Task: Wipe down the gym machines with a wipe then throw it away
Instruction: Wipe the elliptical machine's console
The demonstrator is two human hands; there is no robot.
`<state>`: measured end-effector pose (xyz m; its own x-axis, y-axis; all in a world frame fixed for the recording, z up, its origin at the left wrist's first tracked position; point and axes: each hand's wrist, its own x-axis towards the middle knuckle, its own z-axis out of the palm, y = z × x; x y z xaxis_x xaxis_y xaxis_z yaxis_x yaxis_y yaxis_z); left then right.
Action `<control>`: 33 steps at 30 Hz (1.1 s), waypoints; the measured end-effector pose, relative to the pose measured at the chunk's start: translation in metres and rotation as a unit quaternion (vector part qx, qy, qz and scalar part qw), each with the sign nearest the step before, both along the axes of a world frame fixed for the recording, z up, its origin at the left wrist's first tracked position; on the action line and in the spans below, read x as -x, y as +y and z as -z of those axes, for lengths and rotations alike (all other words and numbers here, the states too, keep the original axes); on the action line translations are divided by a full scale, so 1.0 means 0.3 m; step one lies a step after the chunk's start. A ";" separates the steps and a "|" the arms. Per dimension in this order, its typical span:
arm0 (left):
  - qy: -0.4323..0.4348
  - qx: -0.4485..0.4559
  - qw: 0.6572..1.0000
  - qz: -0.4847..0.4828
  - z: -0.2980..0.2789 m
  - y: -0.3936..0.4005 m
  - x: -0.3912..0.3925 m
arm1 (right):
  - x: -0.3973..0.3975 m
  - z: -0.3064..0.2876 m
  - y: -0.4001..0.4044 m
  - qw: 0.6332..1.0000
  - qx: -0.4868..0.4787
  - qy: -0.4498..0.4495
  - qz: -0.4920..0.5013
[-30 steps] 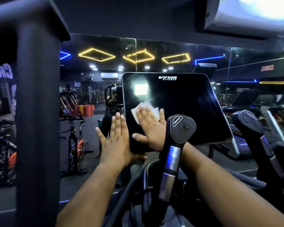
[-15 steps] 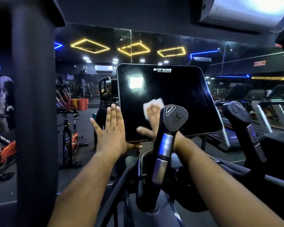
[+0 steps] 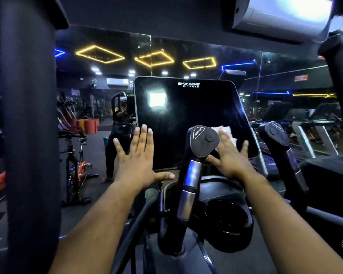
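A black glossy console screen (image 3: 186, 119) marked VIVA FITNESS stands in front of me on the gym machine. My right hand (image 3: 231, 157) presses a white wipe (image 3: 225, 132) flat against the screen's lower right part, fingers straight. My left hand (image 3: 139, 157) lies flat with spread fingers against the screen's lower left edge. A black handle with a resistance knob (image 3: 203, 143) rises between my hands and hides part of the right hand and the wipe.
A second handle (image 3: 277, 139) stands to the right. A thick black upright (image 3: 28, 135) fills the left. A round cup holder (image 3: 226, 218) sits below the screen. Spin bikes (image 3: 75, 167) stand at left, treadmills (image 3: 313, 135) at right, a mirror wall behind.
My right hand has slid the wipe across the screen from the lower left-middle to the lower right. The left hand has stayed at the left edge.
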<state>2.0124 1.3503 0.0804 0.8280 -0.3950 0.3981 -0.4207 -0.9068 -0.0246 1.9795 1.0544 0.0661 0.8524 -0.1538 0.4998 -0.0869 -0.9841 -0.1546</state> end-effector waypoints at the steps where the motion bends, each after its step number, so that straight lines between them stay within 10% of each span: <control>1: -0.005 0.000 1.000 -0.002 0.005 -0.004 -0.003 | 0.004 -0.012 -0.029 0.999 -0.038 -0.004 0.029; 12: -0.050 -0.001 0.999 -0.019 0.035 -0.015 -0.015 | -0.035 0.004 0.189 0.984 0.134 0.010 -0.119; 19: -0.058 0.007 0.998 -0.021 0.039 -0.023 -0.015 | -0.115 -0.171 0.011 0.992 -0.084 -0.012 0.097; 25: -0.084 0.000 0.996 -0.026 0.060 -0.031 -0.022 | -0.057 -0.037 0.295 0.978 0.090 -0.045 -0.185; 33: -0.105 -0.016 0.994 -0.028 0.082 -0.050 -0.024 | 0.077 0.101 -0.001 0.997 0.075 0.010 0.020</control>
